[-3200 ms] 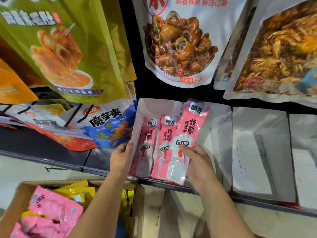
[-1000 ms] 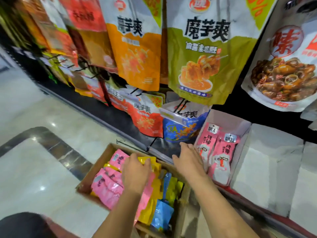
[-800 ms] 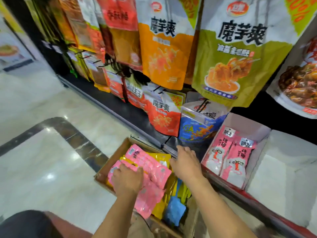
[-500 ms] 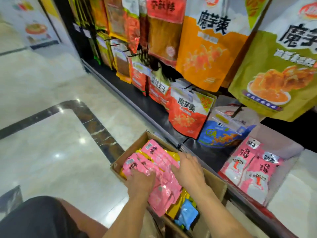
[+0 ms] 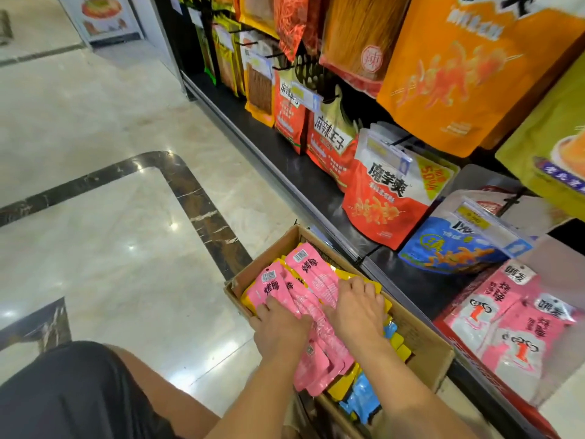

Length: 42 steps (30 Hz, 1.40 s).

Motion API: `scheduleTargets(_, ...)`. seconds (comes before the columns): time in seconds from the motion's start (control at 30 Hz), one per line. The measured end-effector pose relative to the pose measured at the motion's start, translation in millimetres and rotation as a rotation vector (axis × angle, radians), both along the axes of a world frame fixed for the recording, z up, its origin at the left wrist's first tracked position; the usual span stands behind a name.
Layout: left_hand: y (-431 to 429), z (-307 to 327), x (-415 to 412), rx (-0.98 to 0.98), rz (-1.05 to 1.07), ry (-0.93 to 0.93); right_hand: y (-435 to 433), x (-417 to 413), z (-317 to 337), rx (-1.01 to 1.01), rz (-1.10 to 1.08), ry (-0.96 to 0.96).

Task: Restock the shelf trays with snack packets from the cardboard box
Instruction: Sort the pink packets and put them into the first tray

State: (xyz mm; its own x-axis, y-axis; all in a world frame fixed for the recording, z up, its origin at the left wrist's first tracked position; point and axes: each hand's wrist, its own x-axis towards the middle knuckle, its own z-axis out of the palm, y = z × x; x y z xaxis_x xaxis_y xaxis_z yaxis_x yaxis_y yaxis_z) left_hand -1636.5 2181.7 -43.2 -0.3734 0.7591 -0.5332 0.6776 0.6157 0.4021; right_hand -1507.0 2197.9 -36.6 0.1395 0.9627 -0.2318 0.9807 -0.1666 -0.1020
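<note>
- Down at the near edge, a bent leg in dark shorts [image 5: 72,391] sits low over the pale marble floor [image 5: 110,248], which has a dark stone band curving through it.
- Both bare forearms reach forward from there into an open cardboard box [image 5: 424,350] that stands on the floor against the foot of the shelf.
- Left hand [image 5: 278,327]: it lies on a fanned stack of pink packets [image 5: 313,280] inside the box. The fingers bend down over the stack's left edge and the thumb lies across the top, so its grip is closed on those packets.
- Right hand [image 5: 356,308]: just beside the left, it presses on the same stack. Its grip is wide, with the fingers spread and nothing pinched, and the fingertips reach to the yellow packets [image 5: 340,386] underneath.
- Blue packets [image 5: 361,400] show at the near end of the box, below the pink and yellow ones.
- To the right, on the shelf above the box, a pale tray [image 5: 560,264] already holds more of the pink packets. They lean back in overlapping rows with their printed faces up.
- Just left of the tray a blue bag [image 5: 449,248] hangs from a peg behind a price tag, and a red and white bag [image 5: 383,198] hangs beside it.
- Beyond them the dark shelf [image 5: 316,182] runs away to the left, with more red, orange and brown bags above it.
- A large orange bag [image 5: 459,68] hangs highest at the top right.
</note>
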Motion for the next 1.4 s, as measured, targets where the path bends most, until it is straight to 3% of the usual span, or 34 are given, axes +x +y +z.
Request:
scheduleTargets(0.27, 2.5, 19.2, -3.5, 0.084, 0.083, -0.149, -1.1, 9.8, 0.3, 0.029, -0.038, 0.062)
scheduleTargets(0.57, -0.8, 61.6, -4.0, 0.302, 0.299, -0.643, -21.3, 27.8, 23.6, 0.101, -0.117, 0.273)
scheduleTargets(0.73, 4.1, 70.6, -6.4, 0.276, 0.285, -0.838, -30.0, 51.4, 48.9, 0.112, -0.401, 0.758)
scheduleTargets(0.8, 13.1, 46.2, -7.1, 0.255, 0.272, -0.870, -33.4, 59.9, 57.9, 0.125, -0.592, 1.046)
scheduleTargets(0.87, 6.8, 67.6, 1.4, 0.279, 0.232, -0.862, -41.3, 69.3, 63.3, 0.090, -0.721, 1.403)
scheduleTargets(0.93, -4.3, 94.0, 12.5, 0.337, 0.208, -0.875, -52.3, 80.3, 68.2, 0.024, -0.755, 1.630)
scheduleTargets(1.0, -10.9, 101.3, 23.9, 0.355, 0.181, -0.885, -64.3, 92.0, 73.3, -0.022, -0.717, 1.735)
scheduleTargets(1.1, -16.4, 102.3, 41.1, 0.333, 0.108, -0.906, -81.7, 106.4, 84.2, -0.015, -0.666, 1.803)
scheduleTargets(1.2, -22.9, 103.6, 57.8, 0.307, 0.052, -0.942, -95.8, 120.5, 86.4, 0.014, -0.745, 1.863)
scheduleTargets(1.4, -30.3, 97.6, 92.2, 0.243, -0.091, -0.950, -124.0, 150.3, 86.2, 0.070, -0.746, 1.737)
